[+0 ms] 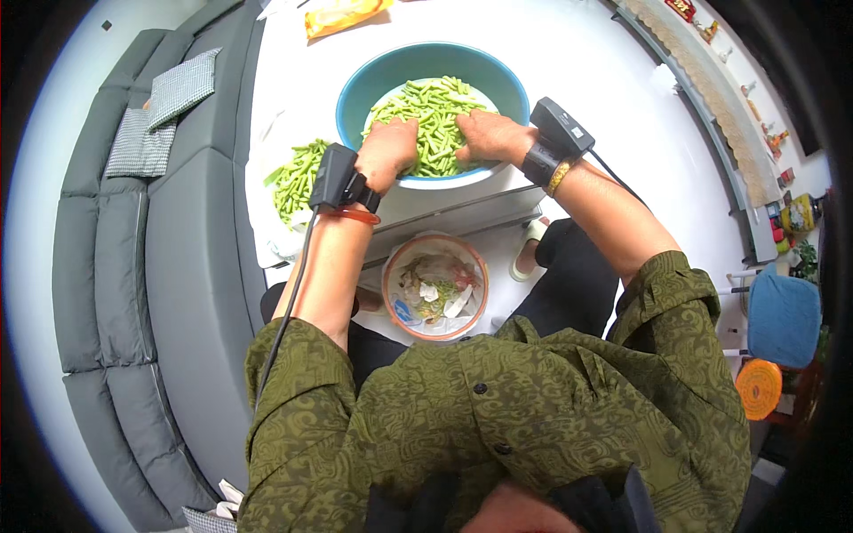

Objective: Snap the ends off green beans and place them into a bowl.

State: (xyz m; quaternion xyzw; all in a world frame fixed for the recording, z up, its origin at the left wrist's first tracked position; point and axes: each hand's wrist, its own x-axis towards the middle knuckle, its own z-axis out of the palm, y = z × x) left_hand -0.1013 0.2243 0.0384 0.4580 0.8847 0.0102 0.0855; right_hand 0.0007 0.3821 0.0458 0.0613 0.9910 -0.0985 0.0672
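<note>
A blue-green basin on the white table holds many cut green bean pieces. Both of my hands reach over its near rim. My left hand rests among the beans at the left side, its fingertips hidden. On the right, my right hand touches the pile with bent fingers, the thumb lower and apart from them. Whether either hand grips any pieces is not visible. More green beans lie on a white plastic bag left of the basin.
A lined waste bin with scraps stands on the floor between my legs. An orange packet lies at the table's far side. A grey sofa runs along the left. A blue-covered chair and an orange stool are at right.
</note>
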